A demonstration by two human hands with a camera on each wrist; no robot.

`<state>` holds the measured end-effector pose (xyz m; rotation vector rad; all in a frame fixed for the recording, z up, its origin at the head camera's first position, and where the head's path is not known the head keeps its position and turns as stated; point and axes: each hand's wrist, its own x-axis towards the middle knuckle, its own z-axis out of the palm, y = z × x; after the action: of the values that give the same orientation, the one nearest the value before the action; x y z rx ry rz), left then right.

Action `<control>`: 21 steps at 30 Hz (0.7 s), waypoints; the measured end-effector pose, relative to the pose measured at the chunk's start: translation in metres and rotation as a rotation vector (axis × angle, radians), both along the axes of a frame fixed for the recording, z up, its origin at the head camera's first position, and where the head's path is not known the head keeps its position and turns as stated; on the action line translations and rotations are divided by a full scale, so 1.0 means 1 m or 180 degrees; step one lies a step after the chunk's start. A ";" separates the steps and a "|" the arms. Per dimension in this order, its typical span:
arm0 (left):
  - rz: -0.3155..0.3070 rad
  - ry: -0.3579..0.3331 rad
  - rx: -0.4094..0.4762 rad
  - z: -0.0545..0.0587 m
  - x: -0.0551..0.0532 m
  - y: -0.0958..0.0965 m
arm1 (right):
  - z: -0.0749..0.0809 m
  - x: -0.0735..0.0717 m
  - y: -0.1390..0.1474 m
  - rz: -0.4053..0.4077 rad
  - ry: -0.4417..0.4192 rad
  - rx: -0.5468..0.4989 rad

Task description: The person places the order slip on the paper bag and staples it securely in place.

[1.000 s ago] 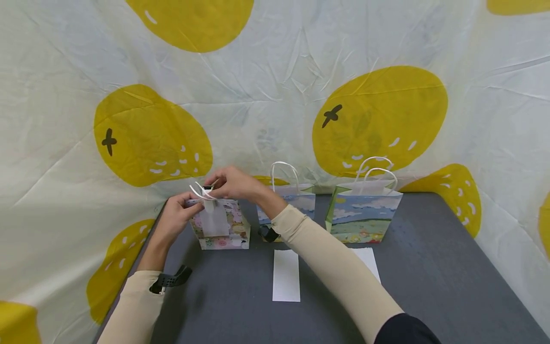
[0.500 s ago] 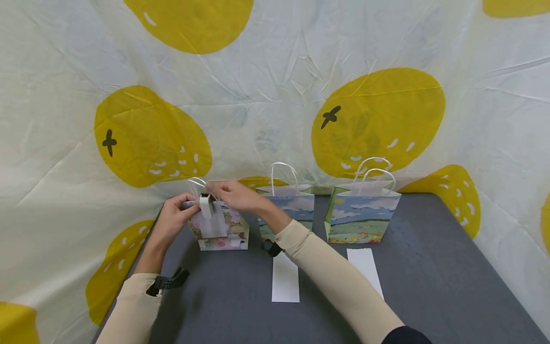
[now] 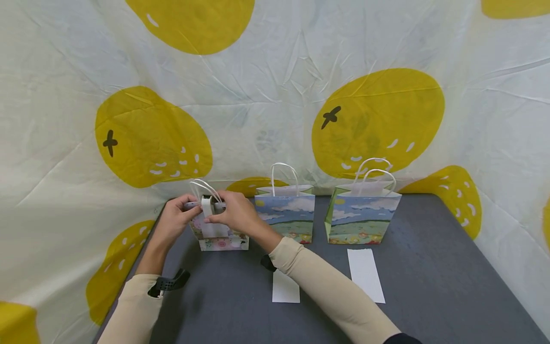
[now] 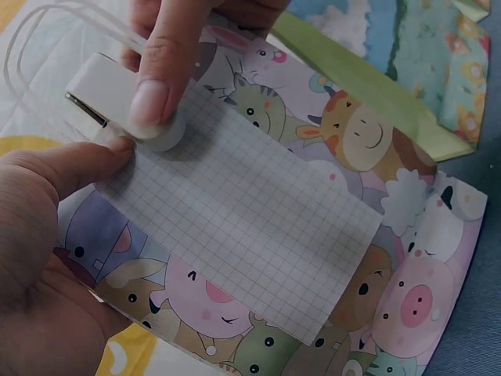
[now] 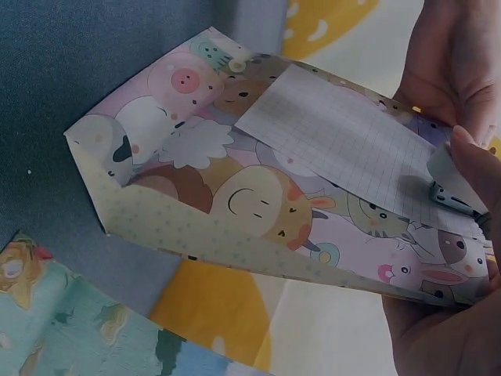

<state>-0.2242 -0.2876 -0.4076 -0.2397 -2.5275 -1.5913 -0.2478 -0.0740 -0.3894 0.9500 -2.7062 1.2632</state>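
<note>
An animal-print paper gift bag stands at the table's left, its white cord handles leaning upward. Against its front lies a sheet of grid paper. A small white stapler straddles the top edge of bag and paper, its metal part visible in the right wrist view. My left hand pinches the bag's top edge and the paper's upper corner, beside the stapler. My right hand has its thumb on the stapler's rounded end; its other fingers go behind the bag's rim, partly hidden.
Two paper bags with a painted meadow, a middle bag and a right-hand bag, stand along the back of the grey table. Before them lie two white paper sheets, a nearer-left sheet and a right sheet. A lemon-print cloth hangs behind.
My right hand went from the bag's top to the cord handles, then came down to the stapler and bag rim. The left hand keeps its grip on the bag's edge.
</note>
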 end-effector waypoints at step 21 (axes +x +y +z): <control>0.0087 0.0046 -0.0070 -0.002 0.001 0.000 | 0.001 0.003 -0.001 -0.0154 0.0259 0.0275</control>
<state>-0.2231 -0.2878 -0.4097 -0.2175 -2.5276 -1.5471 -0.2450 -0.0750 -0.3883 0.9159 -2.7231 1.0831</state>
